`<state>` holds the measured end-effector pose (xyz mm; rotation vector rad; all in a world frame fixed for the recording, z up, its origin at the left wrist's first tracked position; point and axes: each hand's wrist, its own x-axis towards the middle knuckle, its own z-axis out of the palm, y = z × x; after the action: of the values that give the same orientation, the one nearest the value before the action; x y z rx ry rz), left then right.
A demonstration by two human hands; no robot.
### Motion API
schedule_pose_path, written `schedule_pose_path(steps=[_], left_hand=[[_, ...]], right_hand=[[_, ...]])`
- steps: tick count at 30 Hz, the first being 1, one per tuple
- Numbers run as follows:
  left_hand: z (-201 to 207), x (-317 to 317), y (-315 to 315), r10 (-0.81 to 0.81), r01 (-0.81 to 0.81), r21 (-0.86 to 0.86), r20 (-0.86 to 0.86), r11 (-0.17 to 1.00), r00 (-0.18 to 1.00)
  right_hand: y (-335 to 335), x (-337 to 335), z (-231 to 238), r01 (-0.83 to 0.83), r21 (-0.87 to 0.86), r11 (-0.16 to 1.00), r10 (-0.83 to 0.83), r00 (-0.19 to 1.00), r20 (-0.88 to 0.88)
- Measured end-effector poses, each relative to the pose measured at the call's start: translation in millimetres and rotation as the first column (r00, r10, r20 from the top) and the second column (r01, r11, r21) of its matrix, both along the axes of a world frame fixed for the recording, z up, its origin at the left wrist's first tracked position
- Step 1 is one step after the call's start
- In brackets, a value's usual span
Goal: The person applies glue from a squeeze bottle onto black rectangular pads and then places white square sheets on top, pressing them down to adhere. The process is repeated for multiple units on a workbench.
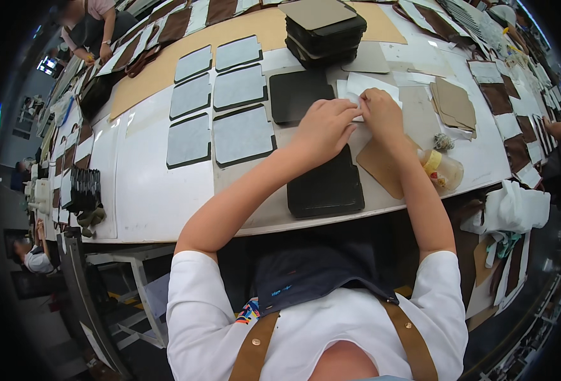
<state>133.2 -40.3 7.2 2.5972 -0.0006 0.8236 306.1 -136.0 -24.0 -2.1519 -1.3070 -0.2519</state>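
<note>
white paper (377, 84) lies on the table (144, 187), between the upper black panel (298, 96) and the brown cards (453, 105). the right hand (383, 117) has fingertips closed, seemingly pinching its edge; the left hand (325, 129) curls beside, its grip too hidden to tell. a light pinch, with the rest held flat, should prevent creases.

we count one left hand (325, 129), one right hand (382, 114), six grey panels with black edges (242, 134), two plain black panels (325, 187), one tall black stack (322, 46), one clear container (447, 176), one greyish ball (443, 141)
</note>
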Motion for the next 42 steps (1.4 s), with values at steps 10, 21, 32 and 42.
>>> schedule_pose_path(steps=[10, 21, 32, 42], left_hand=[[-23.0, 50.5, 10.9, 0.134, -0.038, 0.314, -0.289, 0.949, 0.948], [48.5, -14.2, -14.8, -0.337, 0.108, -0.994, 0.111, -0.029, 0.935], [57.3, -98.0, -42.3, -0.017, -0.104, -0.993, -0.103, -0.058, 0.994], [18.5, -110.1, -38.2, 0.035, -0.164, -0.969, -0.16, 0.186, 0.986]], right_hand=[[-58.9, 105.6, 56.3, 0.521, 0.754, 0.401, 0.428, 0.621, -0.657], [-69.1, -70.9, 85.4, -0.38, 0.447, 0.81, 0.342, 0.925, 0.168], [-73.8, -124.8, 62.9, 0.028, 0.724, 0.689, 0.42, 0.799, -0.431], [-96.1, -121.2, 47.2, 0.081, 0.379, 0.922, 0.329, 0.355, -0.875]])
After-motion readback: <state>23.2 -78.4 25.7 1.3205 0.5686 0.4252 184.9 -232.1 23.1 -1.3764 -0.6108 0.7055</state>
